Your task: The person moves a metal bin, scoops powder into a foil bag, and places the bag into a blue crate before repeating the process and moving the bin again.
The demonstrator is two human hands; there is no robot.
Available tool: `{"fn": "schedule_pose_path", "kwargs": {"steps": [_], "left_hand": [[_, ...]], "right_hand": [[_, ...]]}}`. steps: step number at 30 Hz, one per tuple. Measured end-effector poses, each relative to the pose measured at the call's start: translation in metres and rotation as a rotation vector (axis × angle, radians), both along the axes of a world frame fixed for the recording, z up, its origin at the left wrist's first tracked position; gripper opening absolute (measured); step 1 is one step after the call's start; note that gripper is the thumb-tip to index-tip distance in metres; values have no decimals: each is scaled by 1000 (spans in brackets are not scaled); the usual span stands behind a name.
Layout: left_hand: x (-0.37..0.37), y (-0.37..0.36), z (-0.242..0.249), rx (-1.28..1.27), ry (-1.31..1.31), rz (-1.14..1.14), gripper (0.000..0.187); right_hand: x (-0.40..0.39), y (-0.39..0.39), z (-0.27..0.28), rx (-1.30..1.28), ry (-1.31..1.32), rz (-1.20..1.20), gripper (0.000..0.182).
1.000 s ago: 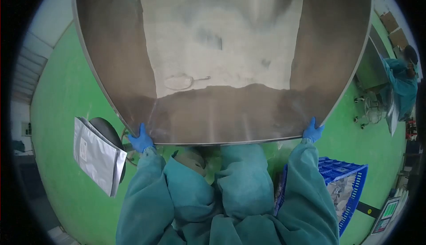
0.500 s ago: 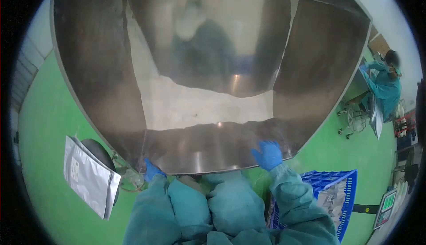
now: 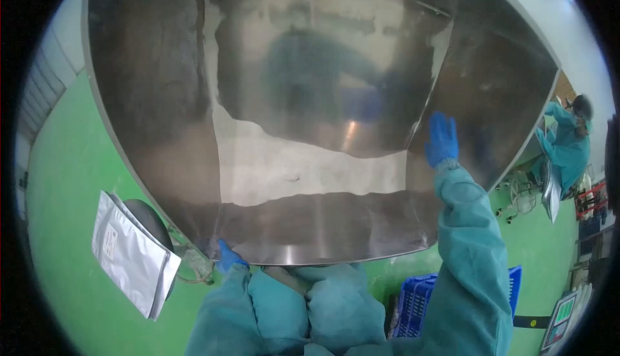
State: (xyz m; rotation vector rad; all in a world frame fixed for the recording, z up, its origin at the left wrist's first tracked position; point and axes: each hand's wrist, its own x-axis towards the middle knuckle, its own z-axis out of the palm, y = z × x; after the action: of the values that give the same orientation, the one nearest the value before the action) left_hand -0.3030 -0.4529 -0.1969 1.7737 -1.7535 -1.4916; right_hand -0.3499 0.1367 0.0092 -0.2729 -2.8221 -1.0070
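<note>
A big stainless steel hopper (image 3: 161, 98) fills the upper view, with white powder (image 3: 310, 169) lying at its bottom. My left hand (image 3: 227, 257), in a blue glove, grips the hopper's near rim at the lower left. Raised with fingers together, my right hand (image 3: 442, 138) is also blue-gloved and lies flat against the hopper's right inner wall, holding nothing. Both of my arms are in teal sleeves.
A silver foil pouch (image 3: 132, 253) hangs at the left beside a dark round object (image 3: 147, 217). A blue plastic crate (image 3: 416, 301) stands on the green floor at the lower right. Another person in teal (image 3: 568, 143) works at the far right near a scale (image 3: 560, 320).
My right hand left the hopper's near rim and rose up along the right inner wall. The left hand stayed on the rim. The view tilted up a little.
</note>
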Motion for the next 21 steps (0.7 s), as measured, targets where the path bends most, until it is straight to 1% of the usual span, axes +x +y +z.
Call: {"fn": "schedule_pose_path", "kwargs": {"steps": [1,2,3,4,5,6,7,8,9,10,11,12,13,14,15,16,17,18,20,21], "left_hand": [[4,0,-1,102,58,8,76],[8,1,0,100,34,9,76],[7,1,7,150,-25,11,79],[1,2,21,197,-82,16,83],[-5,17,57,191,-96,18,83],[-6,30,82,330,29,197,88],[-2,5,20,176,-54,85,87],[3,-11,-14,23,-141,-27,86],[2,-5,2,16,-145,-27,86],[-6,11,33,122,-77,-19,85],[4,17,49,219,-38,-15,84],[6,6,26,207,-53,-24,84],[-1,-7,-16,206,70,-31,83],[4,-15,-40,204,179,-29,82],[6,-10,-40,202,164,-12,82],[-1,-3,-33,38,123,-8,81],[-3,-1,-23,-131,82,-10,80],[-1,-10,-3,-154,80,-3,80],[-5,-7,31,-1007,-206,-175,82],[3,-16,36,-1006,-218,-180,82]], "right_hand": [[0,-34,8,-79,-1,89,70],[4,-66,19,-157,-7,179,68],[13,-83,22,-161,-28,179,68],[25,-97,23,-249,-51,244,67],[32,-104,20,-340,-68,308,67],[49,-39,-26,-348,-74,307,67],[48,36,-66,204,7,303,69],[54,44,-52,274,-160,101,69],[58,45,-34,340,-327,-101,70],[45,41,-26,338,-326,-97,70],[43,28,-25,163,-257,-120,68],[41,12,-25,-14,-171,-155,67],[36,-14,-15,-16,-168,-154,67],[35,-48,-4,-83,-151,-30,66],[37,-65,-1,-150,-140,98,65],[43,-60,-6,-153,-157,113,65],[52,-46,-13,-90,-192,62,64],[60,-33,-25,-39,-215,11,63],[70,4,-38,108,-243,-105,62],[82,9,-47,182,-276,-165,61]]}}
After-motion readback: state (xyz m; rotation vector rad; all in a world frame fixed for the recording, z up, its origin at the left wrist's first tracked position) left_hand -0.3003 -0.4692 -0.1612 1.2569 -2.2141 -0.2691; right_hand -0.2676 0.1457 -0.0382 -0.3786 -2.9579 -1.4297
